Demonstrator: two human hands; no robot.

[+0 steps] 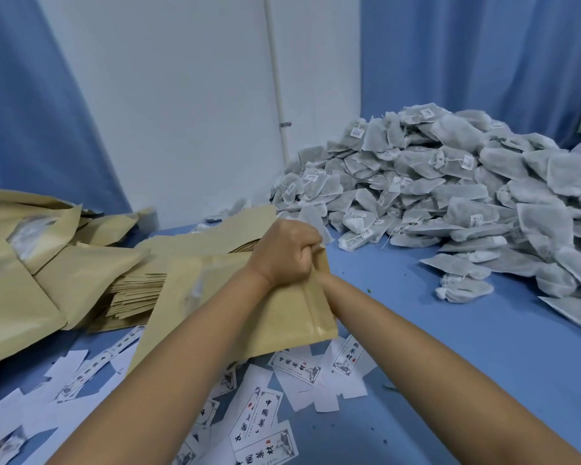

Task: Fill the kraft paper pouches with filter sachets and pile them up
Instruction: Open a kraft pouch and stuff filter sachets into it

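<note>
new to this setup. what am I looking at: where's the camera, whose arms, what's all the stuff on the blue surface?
There is no machine here. A person works bare-handed, and the single picture comes from a camera worn on their head, looking forward and down. The left hand grips the top of a kraft pouch. The right arm disappears behind that pouch's edge, probably into it, and its hand is hidden. On the blue surface lie a big heap of white filter sachets at right, a stack of flat pouches at left, and printed paper labels scattered in front.
</note>
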